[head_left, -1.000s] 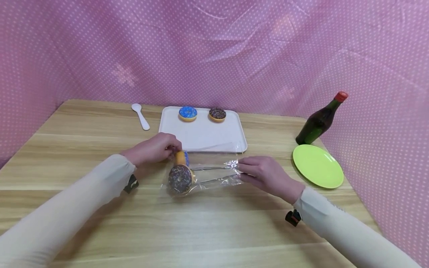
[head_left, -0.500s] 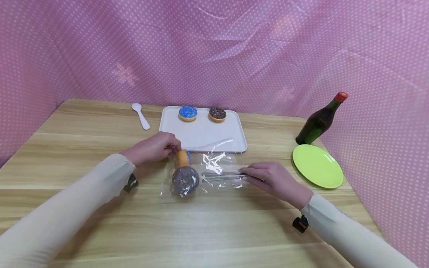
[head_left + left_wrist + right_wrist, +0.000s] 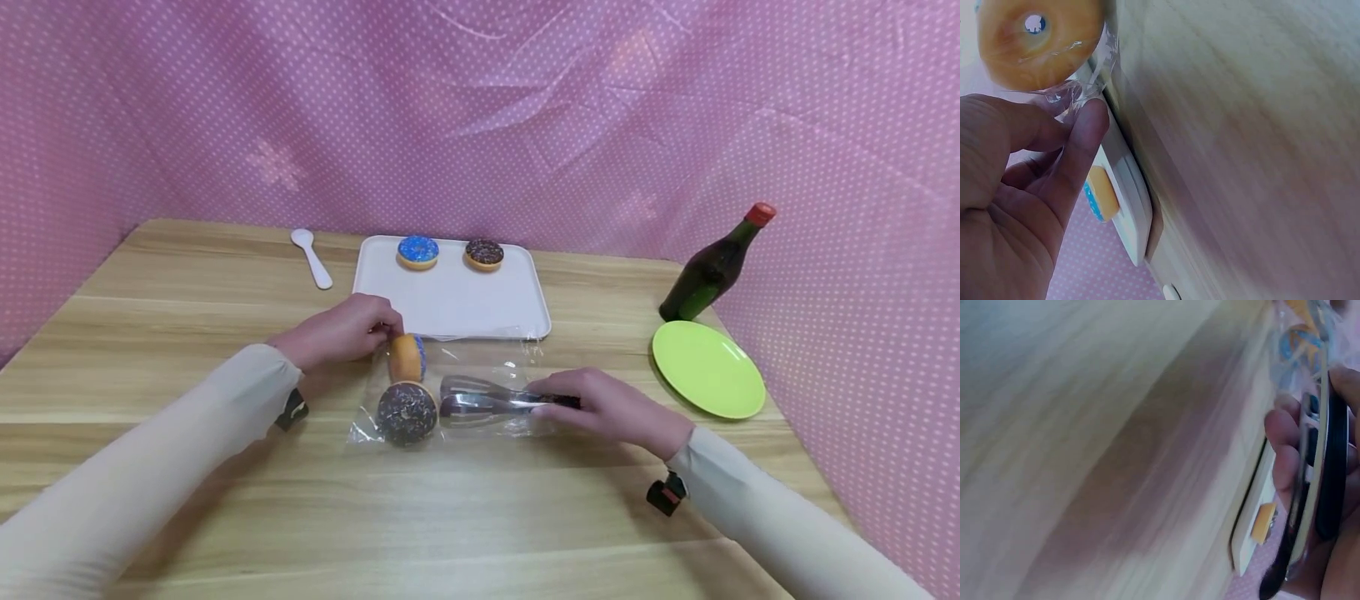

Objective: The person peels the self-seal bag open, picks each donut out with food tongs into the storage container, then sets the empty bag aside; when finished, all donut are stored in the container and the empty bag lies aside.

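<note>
My left hand (image 3: 341, 335) pinches the corner of a clear plastic bag (image 3: 487, 358) between thumb and fingers, as the left wrist view shows up close. Inside the bag, a blue-iced donut (image 3: 406, 359) stands on edge by my left fingertips, and a chocolate donut with sprinkles (image 3: 407, 413) lies nearer to me. My right hand (image 3: 611, 408) grips a pair of tongs (image 3: 480, 398) by the dark handles. The tongs' heads lie within the bag's outline, just right of the chocolate donut. In the right wrist view the black-and-metal handles (image 3: 1329, 469) sit between thumb and fingers.
A white tray (image 3: 450, 304) behind the bag bears a blue donut (image 3: 417, 252) and a chocolate donut (image 3: 483, 254). Left of it lies a white spoon (image 3: 312, 260). To the right are a green plate (image 3: 708, 369) and a dark green bottle (image 3: 708, 275) with a red cap.
The tongs, first around the chocolate donut in the bag, have drawn back rightward and turned broad side up. The donut lies flatter. My left hand keeps its place at the bag's corner.
</note>
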`<state>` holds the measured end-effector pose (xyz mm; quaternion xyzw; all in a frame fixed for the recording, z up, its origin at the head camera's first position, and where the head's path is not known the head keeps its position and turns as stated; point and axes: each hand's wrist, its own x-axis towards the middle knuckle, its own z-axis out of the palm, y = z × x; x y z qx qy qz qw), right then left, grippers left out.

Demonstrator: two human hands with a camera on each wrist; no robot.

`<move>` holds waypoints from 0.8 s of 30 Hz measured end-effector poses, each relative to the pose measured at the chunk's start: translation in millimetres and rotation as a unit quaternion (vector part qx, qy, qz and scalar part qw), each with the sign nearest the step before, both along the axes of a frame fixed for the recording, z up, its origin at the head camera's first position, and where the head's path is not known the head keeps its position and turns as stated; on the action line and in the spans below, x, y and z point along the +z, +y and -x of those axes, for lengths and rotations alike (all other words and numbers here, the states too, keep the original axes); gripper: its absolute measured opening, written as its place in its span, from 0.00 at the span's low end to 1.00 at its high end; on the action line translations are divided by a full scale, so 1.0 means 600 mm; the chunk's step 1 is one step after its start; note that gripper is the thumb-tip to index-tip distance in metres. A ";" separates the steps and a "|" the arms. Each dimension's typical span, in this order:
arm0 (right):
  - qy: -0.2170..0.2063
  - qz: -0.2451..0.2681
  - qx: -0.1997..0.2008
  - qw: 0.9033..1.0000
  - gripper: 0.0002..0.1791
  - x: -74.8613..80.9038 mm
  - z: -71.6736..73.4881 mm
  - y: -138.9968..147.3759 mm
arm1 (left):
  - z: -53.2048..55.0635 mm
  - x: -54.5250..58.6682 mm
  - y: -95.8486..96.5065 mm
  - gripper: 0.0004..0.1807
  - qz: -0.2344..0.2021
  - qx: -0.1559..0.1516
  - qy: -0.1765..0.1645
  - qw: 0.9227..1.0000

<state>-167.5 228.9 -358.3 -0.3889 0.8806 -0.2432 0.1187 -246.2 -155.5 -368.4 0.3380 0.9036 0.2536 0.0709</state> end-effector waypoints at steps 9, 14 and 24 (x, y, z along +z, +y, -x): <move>-0.121 -0.003 0.022 0.992 0.11 0.014 0.019 -0.030 | 0.000 0.001 0.004 0.15 0.002 0.005 -0.002 1.000; -0.129 0.014 0.033 0.991 0.10 0.013 0.023 -0.042 | 0.000 -0.001 0.003 0.15 0.000 0.005 0.001 1.000; -0.083 0.046 0.032 0.995 0.13 0.006 0.021 -0.039 | 0.001 -0.002 0.000 0.17 0.001 -0.007 -0.002 1.000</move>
